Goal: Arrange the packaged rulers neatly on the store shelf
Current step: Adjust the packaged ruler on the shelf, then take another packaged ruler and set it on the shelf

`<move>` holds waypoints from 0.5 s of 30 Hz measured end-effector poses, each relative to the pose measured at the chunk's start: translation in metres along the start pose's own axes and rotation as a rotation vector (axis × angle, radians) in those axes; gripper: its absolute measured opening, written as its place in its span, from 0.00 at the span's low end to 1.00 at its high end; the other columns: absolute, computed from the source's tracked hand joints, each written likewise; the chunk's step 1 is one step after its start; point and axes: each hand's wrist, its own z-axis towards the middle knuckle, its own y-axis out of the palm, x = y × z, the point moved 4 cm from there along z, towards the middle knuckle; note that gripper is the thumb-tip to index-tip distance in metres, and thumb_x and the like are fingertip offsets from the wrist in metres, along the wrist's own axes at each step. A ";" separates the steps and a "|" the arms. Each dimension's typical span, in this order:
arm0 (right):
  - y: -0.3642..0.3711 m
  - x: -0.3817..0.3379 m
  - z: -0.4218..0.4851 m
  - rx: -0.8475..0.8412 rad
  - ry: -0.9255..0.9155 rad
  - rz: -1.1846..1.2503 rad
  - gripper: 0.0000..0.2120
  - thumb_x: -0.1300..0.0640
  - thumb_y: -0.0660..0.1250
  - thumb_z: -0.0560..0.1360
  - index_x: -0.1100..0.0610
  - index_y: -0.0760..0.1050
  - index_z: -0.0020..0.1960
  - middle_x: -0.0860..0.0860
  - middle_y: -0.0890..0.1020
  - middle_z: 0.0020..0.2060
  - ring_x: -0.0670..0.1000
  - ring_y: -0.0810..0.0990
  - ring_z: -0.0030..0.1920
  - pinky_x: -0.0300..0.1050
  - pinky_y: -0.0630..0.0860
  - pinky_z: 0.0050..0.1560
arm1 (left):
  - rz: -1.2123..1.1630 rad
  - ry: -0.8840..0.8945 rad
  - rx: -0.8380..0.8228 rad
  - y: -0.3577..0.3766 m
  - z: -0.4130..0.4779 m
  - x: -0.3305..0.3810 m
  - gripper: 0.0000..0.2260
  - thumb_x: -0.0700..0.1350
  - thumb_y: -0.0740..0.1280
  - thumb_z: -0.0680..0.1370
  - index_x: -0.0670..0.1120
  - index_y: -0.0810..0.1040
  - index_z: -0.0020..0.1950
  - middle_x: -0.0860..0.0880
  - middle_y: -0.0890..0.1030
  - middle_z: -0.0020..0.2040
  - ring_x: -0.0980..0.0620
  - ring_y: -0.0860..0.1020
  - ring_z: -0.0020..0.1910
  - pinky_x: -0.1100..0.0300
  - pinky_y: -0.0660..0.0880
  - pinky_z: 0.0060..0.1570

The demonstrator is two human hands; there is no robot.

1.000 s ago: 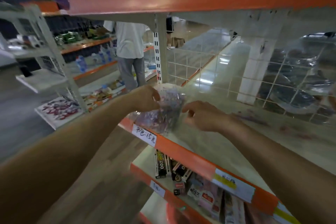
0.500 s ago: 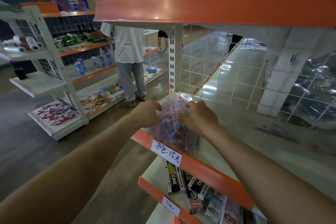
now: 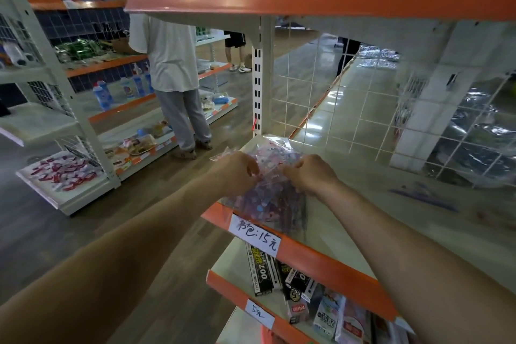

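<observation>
Head view, from the nearest things outward: at the bottom of the frame the lower shelf (image 3: 237,265) carries black boxes (image 3: 262,269) and other small packets lying loosely behind its orange front lip. Above it, a handwritten price tag (image 3: 255,234) is stuck to the orange front edge of the shelf (image 3: 363,234) being stocked. The packaged rulers (image 3: 268,204) sit right behind that tag, at the shelf's front left corner, a bundle of clear sleeves with pink, purple and blue print that stands on end and leans over the front edge. Two bare forearms reach in to it. The left hand (image 3: 237,173) has its fingers curled onto the bundle's upper left side, and the right hand (image 3: 312,176) pinches the upper right side, so both grip the packets near the top; the fingertips themselves are mostly hidden. The sleeves look light and thin, and the glossy film is probably slippery, so the stack would likely fan out or slide if squeezed on one side only. The rulers inside should be stiff along their length, so taking hold on both long edges and tapping the bottom ends on the shelf seems the safest way to square them. Behind, a white wire grid (image 3: 335,109) backs the shelf beside a slotted post (image 3: 261,78), and across the aisle a person (image 3: 170,64) in a white shirt stands at other shelving.
</observation>
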 end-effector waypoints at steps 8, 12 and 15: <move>0.001 0.007 0.001 -0.060 0.017 -0.037 0.14 0.46 0.67 0.74 0.54 0.71 0.37 0.52 0.77 0.35 0.55 0.79 0.41 0.40 0.65 0.30 | -0.163 -0.244 0.102 -0.038 0.030 -0.065 0.19 0.46 0.63 0.79 0.42 0.71 0.69 0.42 0.75 0.65 0.43 0.74 0.62 0.55 0.69 0.60; 0.003 0.009 0.005 -0.047 0.006 -0.042 0.16 0.43 0.68 0.73 0.53 0.71 0.36 0.51 0.75 0.33 0.51 0.75 0.33 0.40 0.64 0.30 | -0.117 -0.311 -0.129 -0.014 0.032 -0.068 0.23 0.48 0.63 0.79 0.45 0.66 0.73 0.45 0.69 0.69 0.45 0.71 0.64 0.54 0.69 0.61; 0.004 0.010 0.009 -0.040 0.014 -0.062 0.19 0.42 0.69 0.71 0.50 0.65 0.31 0.49 0.72 0.29 0.49 0.72 0.30 0.39 0.63 0.29 | -0.164 -0.266 -0.124 -0.003 0.035 -0.060 0.21 0.51 0.62 0.80 0.46 0.70 0.71 0.46 0.71 0.69 0.48 0.72 0.60 0.57 0.68 0.59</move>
